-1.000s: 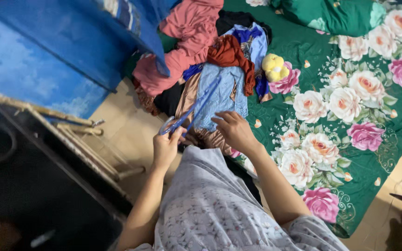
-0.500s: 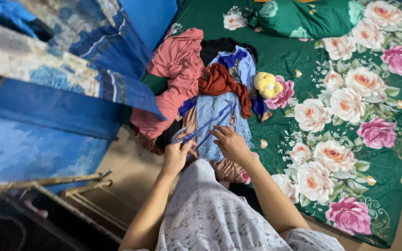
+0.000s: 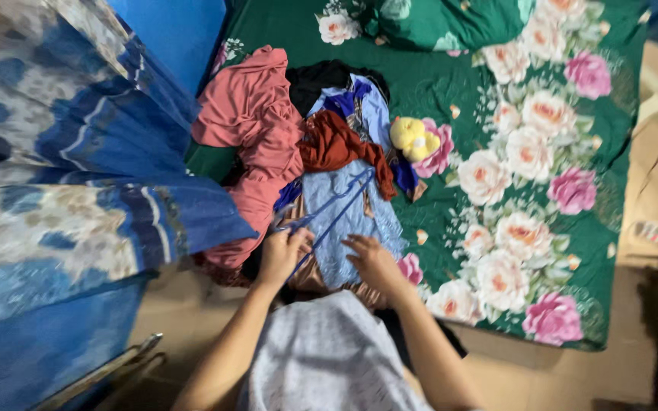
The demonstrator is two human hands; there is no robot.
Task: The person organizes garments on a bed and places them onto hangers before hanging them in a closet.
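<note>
While left hand (image 3: 282, 255) grips blue hanger (image 3: 329, 205), clothes heaped

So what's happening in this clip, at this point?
A person stands over a pile of clothes on a green floral bedsheet. The left hand grips a blue hanger lying across a light blue garment, while the right hand rests flat on that garment's lower part. A pink garment, a rust-red one and a yellow soft toy lie nearby.
</note>
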